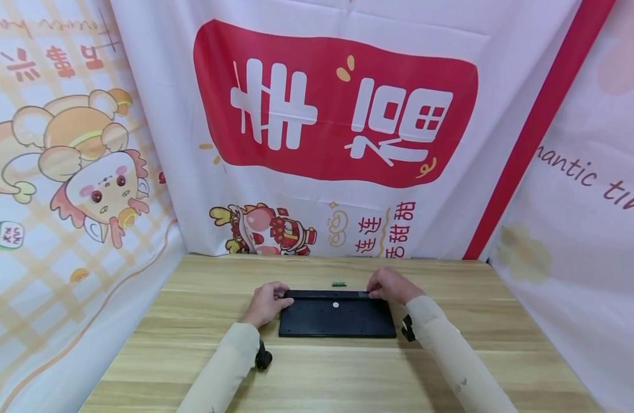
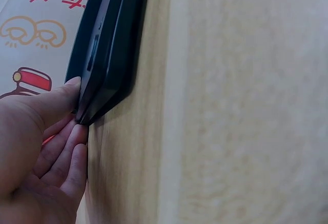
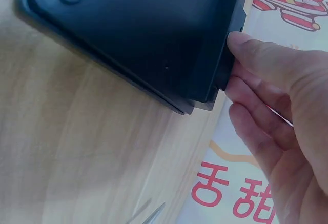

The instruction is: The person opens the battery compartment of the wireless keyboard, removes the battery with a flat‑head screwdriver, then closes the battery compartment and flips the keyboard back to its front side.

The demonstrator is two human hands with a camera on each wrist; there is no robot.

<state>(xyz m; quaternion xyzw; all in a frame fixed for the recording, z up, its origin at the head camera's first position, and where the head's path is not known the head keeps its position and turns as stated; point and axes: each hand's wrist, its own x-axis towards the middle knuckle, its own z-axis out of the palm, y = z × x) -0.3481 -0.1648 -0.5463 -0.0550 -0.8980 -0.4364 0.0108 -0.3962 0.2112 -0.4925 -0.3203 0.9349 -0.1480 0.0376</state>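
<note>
A black keyboard (image 1: 337, 322) lies face down on the wooden table, its underside up and its raised ridge along the far edge. At the ridge's left end, my left hand (image 1: 265, 303) pinches the corner, thumb on top and fingers below. The left wrist view shows this grip on the keyboard (image 2: 110, 55) from the side. My right hand (image 1: 391, 285) pinches the ridge near its right end, beside a greyish patch. In the right wrist view, the thumb presses a narrow black piece (image 3: 223, 75) jutting from the ridge; whether it is a loose cover, I cannot tell.
A small green battery (image 1: 339, 284) lies just behind the keyboard. Printed cloth walls (image 1: 347, 223) rise at the table's back and both sides. In the right wrist view, a thin pointed thing (image 3: 155, 214) shows at the bottom edge.
</note>
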